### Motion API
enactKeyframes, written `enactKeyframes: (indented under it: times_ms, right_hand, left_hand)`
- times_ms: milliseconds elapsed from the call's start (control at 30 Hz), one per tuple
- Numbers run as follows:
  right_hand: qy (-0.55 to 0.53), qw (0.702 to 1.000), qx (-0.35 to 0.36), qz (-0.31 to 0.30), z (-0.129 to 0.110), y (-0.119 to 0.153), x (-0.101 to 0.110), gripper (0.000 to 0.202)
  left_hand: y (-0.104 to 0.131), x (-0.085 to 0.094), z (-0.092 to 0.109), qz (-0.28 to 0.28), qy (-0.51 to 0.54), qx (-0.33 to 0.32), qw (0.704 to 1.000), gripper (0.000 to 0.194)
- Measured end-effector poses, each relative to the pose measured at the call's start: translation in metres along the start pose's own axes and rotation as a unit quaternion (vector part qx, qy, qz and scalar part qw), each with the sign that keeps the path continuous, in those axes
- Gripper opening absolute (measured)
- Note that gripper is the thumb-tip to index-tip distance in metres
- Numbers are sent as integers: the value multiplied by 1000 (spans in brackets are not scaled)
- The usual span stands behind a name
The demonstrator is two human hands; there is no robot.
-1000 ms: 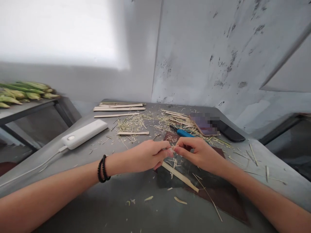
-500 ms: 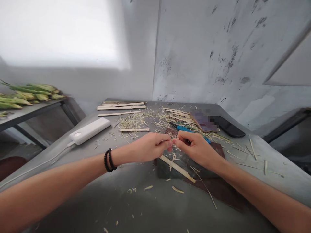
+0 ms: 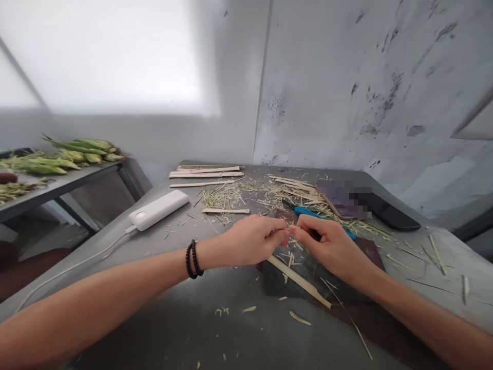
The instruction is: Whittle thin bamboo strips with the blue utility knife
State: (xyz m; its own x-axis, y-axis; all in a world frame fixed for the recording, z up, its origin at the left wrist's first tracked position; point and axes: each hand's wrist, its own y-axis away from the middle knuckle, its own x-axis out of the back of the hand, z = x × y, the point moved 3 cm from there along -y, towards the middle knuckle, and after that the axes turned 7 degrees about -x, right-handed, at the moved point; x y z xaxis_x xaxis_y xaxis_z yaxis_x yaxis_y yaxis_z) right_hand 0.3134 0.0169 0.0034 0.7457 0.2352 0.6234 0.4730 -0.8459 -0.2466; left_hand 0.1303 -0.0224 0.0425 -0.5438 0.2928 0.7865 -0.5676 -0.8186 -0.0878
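My left hand [image 3: 257, 239] and my right hand [image 3: 334, 247] meet fingertip to fingertip above a dark mat [image 3: 281, 285]. Both are pinched closed; whatever lies between the tips is too small to make out. A pale wooden strip [image 3: 302, 282] lies slanted on the mat just below them, its upper end hidden by my left hand. Behind my right hand sits a blue-handled cutter [image 3: 304, 210], partly covered by the fingers. Small shavings [image 3: 289, 259] are scattered on the mat beneath my hands.
Pale strips [image 3: 208, 172] lie at the table's back left, with shaving piles [image 3: 221, 196] nearby. A white power bank [image 3: 158, 209] with a cable is at left. A phone [image 3: 341, 200] and a black device [image 3: 393, 210] lie at right. Corn ears [image 3: 88, 150] rest on a side table.
The view has swung a little to the left, so everything sits farther right in the picture. My hands stay pinched together over the mat. Part of another person's arm now shows at far left.
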Motion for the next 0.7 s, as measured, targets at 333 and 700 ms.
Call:
enactKeyframes:
  times_ms: [333, 700]
  right_hand:
    - [37, 999, 5, -23, -3, -2, 0, 43]
    - [241, 962, 100, -81, -4, 6, 10, 33]
  left_hand:
    - [11, 0, -6, 3, 78, 43, 996, 33]
    - [18, 12, -60, 38, 322, 144, 935, 40]
